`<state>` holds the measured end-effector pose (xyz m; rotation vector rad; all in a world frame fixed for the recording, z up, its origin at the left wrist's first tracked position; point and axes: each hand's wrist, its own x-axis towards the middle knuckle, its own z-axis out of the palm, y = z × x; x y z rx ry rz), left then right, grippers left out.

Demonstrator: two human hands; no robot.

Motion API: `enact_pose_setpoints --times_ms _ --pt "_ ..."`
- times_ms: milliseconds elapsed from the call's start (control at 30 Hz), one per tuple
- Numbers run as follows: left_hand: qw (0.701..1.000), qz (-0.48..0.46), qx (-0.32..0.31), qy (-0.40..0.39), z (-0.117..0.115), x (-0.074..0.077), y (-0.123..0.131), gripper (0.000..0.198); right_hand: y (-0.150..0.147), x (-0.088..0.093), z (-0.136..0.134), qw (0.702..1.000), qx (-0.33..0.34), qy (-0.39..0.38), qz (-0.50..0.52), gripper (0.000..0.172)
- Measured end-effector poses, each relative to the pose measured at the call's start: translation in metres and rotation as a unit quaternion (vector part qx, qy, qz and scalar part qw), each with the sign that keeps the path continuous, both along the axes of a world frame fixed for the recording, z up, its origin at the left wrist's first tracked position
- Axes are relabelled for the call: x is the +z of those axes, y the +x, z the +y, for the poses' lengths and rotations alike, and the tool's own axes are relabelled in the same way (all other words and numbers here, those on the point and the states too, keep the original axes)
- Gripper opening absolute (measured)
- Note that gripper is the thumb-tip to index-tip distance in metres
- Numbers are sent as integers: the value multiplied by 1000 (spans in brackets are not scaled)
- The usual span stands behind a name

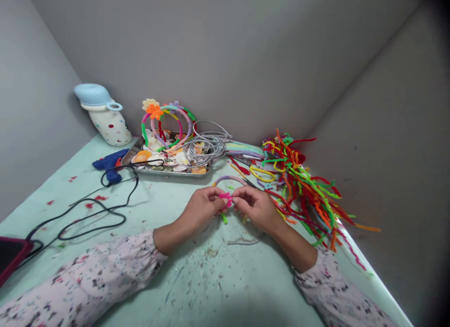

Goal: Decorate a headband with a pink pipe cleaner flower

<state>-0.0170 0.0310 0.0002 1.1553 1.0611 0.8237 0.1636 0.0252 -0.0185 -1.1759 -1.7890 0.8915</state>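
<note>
My left hand (pixel 202 207) and my right hand (pixel 256 207) meet over the middle of the pale green table (pixel 147 271). Both pinch a small pink pipe-cleaner flower (pixel 225 197) between their fingertips. A short green stem piece (pixel 224 218) hangs just below it. A headband wrapped in lilac pipe cleaner (pixel 230 179) arches right behind my fingers. Both hands are closed on the flower.
A metal tray (pixel 140 169) at the back holds shells, finished pipe-cleaner headbands (pixel 165 123) and grey bare headbands (pixel 206 146). A blue glue gun (pixel 108 164) lies left of it, its black cable (pixel 91 214) looping forward. A heap of coloured pipe cleaners (pixel 302 182) lies right; a white bottle (pixel 105 114) leans back left.
</note>
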Motion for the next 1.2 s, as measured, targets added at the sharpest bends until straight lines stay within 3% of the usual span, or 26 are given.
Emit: enact_pose_setpoints --times_ms 333,700,1200 --pt "999 -22 -5 -30 -3 7 2 11 2 -1 2 997 14 55 -59 14" --pt "999 -17 -8 -46 -2 3 2 14 6 6 2 987 40 118 -104 15" --pt "999 -29 6 -33 -1 4 2 12 6 0 2 995 33 71 -65 19"
